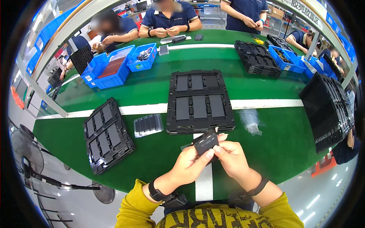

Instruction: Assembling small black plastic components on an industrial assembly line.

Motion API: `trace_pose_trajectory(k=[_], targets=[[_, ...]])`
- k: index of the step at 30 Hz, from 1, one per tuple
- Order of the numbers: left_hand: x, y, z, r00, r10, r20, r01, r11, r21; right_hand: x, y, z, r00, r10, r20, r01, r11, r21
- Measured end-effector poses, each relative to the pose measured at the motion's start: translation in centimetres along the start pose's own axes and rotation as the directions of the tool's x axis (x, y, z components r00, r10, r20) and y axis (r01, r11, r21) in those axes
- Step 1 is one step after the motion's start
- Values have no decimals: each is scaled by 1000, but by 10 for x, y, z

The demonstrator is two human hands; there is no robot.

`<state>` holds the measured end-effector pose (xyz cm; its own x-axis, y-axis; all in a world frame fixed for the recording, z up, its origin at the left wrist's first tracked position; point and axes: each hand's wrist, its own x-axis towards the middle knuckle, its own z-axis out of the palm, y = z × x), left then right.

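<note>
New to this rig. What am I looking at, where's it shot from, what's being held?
There is no robot here: it's one person working bare-handed. The single picture comes from a wide fisheye camera on their head, looking down, so straight edges bend near the rim.

The left hand and right hand together hold a flat, dark rectangular piece.

On the long green table, a black plastic tray of dark rectangular pieces lies just beyond the hands. A similar black tray lies to the left, with a clear sheet bearing dark strips between them. Crumpled clear film lies to the right. Other people work across the table.
</note>
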<state>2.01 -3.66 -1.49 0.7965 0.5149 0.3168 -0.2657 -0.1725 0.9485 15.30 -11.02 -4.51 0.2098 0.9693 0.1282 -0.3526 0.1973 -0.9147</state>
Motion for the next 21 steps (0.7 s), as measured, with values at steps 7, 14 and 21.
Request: trace_pose_trajectory(k=[7, 14, 21], targets=[[3, -5, -6, 996, 73, -53, -66, 989, 133, 13, -34, -7, 828, -553, 98, 420, 494, -761], [3, -6, 0, 1000, -5, 8, 4, 989, 150, 13, -40, -13, 750, -616, 243, 508, 299, -808], [4, -14, 1, 997, 57, 47, -64, 982, 179, 13, -38, -14, 734, -634, 243, 504, 269, -821]])
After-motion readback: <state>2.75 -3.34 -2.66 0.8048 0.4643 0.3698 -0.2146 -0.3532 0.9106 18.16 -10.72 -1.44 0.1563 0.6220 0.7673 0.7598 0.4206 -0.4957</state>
